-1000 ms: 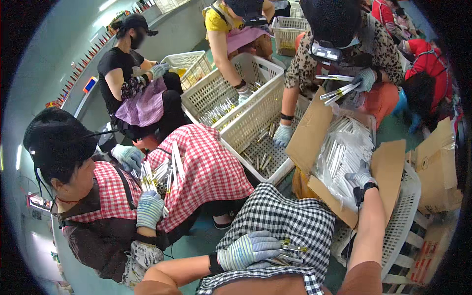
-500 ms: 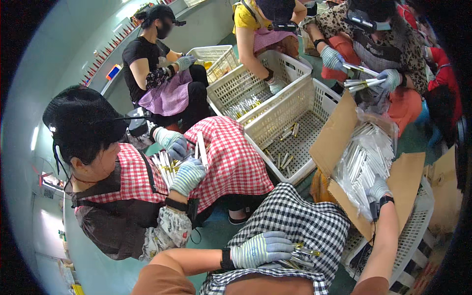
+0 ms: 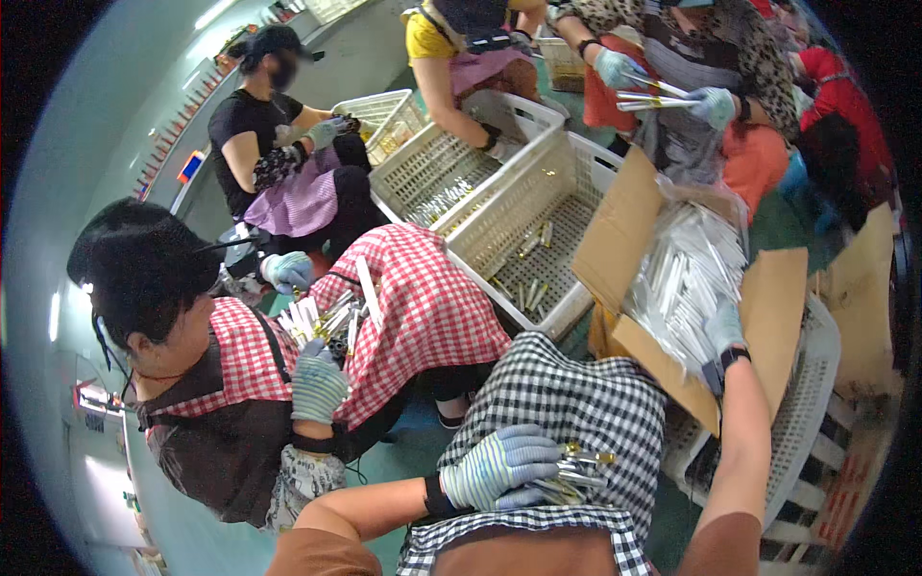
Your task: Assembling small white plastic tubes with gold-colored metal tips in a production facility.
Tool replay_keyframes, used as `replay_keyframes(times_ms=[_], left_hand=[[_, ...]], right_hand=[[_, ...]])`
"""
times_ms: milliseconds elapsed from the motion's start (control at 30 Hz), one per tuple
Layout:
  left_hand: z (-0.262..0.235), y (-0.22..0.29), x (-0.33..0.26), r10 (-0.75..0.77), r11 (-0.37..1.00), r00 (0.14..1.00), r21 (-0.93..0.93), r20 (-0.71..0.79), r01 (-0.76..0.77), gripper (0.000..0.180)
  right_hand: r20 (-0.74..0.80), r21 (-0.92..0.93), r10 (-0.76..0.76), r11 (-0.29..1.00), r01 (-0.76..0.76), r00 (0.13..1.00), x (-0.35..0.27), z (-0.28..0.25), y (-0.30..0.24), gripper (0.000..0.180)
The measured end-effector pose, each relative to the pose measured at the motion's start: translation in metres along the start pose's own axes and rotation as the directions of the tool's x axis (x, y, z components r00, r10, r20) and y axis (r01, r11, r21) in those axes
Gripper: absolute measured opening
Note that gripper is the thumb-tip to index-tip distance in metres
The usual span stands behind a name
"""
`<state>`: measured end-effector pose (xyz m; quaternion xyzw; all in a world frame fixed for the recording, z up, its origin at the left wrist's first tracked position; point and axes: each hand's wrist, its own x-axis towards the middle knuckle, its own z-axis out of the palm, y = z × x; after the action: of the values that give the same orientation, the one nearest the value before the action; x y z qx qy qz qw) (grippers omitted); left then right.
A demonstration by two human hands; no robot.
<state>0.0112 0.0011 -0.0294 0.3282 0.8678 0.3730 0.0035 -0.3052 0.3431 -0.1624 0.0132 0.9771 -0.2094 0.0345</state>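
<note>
Where right fingers (image 3: pixel 723 319) reach, white sticks (image 3: pixel 688 276) lie beneath.

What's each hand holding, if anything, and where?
Left hand partly covers shiny tubes; right hand touches white tubes. Whether or where either grips can't be told.

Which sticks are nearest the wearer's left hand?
The pile on the black-and-white apron, at the left hand; sticks in the carton and on the red-checked apron lie farther.

Black-and-white checked apron (image 3: pixel 576 389), white sticks (image 3: pixel 684 298), brown carton (image 3: pixel 617 228).
</note>
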Motion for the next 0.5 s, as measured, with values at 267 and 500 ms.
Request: replay_keyframes(times_ms=[267,500], left_hand=[[0.003,0.001,0.002,0.016,0.999,1.0,0.036,-0.02,-0.015,0.034],[0.007,-0.003,0.002,0.061,0.997,0.997,0.048,-0.052,-0.059,0.043]], right_hand=[[-0.198,0.5,0.046,0.864,0.061,0.979,0.017,-0.013,0.003,0.052],[-0.302,0.769,0.108,0.615,0.175,0.947,-0.012,-0.074,-0.028,0.05]])
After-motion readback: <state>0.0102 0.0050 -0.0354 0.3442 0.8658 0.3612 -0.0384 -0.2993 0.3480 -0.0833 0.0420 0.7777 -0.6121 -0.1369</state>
